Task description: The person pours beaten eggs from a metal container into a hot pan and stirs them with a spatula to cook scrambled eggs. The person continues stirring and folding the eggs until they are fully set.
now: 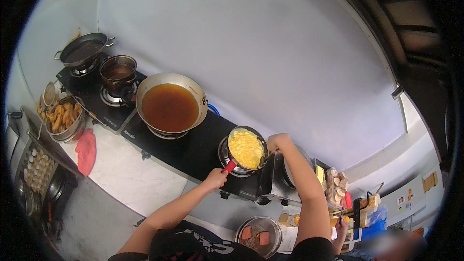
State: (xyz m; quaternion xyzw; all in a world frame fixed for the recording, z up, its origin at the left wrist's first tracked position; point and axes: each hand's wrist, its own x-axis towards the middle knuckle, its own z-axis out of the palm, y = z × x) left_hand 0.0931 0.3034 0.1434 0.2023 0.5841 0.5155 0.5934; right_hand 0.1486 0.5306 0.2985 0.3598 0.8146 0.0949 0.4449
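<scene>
My left hand (216, 180) grips the red handle of a small frying pan (264, 146), which is over the right burner of the black gas stove (203, 156). Soft yellow scrambled egg (246, 148) covers most of the pan. Beyond the pan's right rim, my right hand (279, 143) is closed around what looks like a thin utensil (268, 155); its tip is at the edge of the egg and most of it is hidden. To the left, a wide wok (197, 96) of brown liquid rests on the neighbouring burner.
A dark pot (117, 79) and a two-handled pan (105, 40) stand farther left. Fried pieces (64, 116) fill a metal bowl near a pink cloth (86, 152). Close to my body sits a round pan (273, 221) with two pink slices. Another person's hand (341, 226) is at right.
</scene>
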